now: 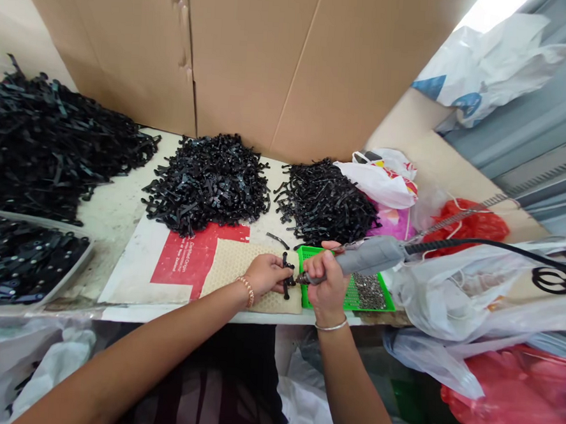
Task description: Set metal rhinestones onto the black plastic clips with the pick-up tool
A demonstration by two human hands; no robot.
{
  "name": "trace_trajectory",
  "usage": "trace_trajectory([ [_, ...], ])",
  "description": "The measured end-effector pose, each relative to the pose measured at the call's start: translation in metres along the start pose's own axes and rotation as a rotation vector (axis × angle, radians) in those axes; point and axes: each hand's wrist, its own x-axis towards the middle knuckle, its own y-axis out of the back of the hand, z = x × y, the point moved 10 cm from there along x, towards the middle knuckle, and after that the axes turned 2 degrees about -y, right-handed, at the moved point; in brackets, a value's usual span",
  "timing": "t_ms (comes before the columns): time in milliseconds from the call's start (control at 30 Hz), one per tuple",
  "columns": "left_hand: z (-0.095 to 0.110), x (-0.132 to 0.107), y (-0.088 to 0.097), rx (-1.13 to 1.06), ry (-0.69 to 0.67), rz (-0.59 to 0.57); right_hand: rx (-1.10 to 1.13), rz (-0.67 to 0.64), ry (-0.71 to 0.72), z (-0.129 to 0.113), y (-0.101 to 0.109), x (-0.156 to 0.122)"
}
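My left hand pinches a small black plastic part above a cream textured mat. Wrapped in my right hand is a grey electric screwdriver, lying nearly level with its cord running off to the right. The tip of the screwdriver meets the black part, or comes very close to it, beside my left fingertips. Under and behind my right hand sits a bright green basket with many small metal screws. One loose black strip lies just beyond the mat.
Black part heaps stand at the left, middle and right. A clear tub of assembled-looking pieces is at far left. A large cardboard box walls off the back. Plastic bags crowd the right side.
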Motion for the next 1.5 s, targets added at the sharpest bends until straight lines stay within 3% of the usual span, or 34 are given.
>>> trace_trajectory([
  [467,-0.001,0.002,0.000,-0.027,0.007,-0.010,-0.077,-0.052,0.045,-0.002,-0.006,-0.003],
  [933,-0.004,0.003,0.004,0.003,0.030,0.008,-0.107,-0.358,-0.036,0.019,-0.024,-0.004],
  [1033,-0.003,0.003,0.002,-0.001,0.036,-0.011,-0.082,-0.373,-0.036,0.019,-0.027,-0.006],
  [1200,-0.003,0.001,-0.001,-0.024,0.064,-0.045,-0.065,-0.272,0.012,-0.007,-0.023,0.000],
  [1333,-0.002,-0.001,-0.001,-0.082,0.072,-0.046,-0.081,-0.001,0.191,-0.042,0.011,0.026],
  [1433,0.000,-0.004,0.000,-0.077,0.077,-0.041,-0.136,0.174,0.199,-0.038,0.040,0.048],
  [1500,0.002,-0.005,0.000,-0.062,0.080,-0.050,-0.160,0.211,0.158,-0.024,0.052,0.059],
])
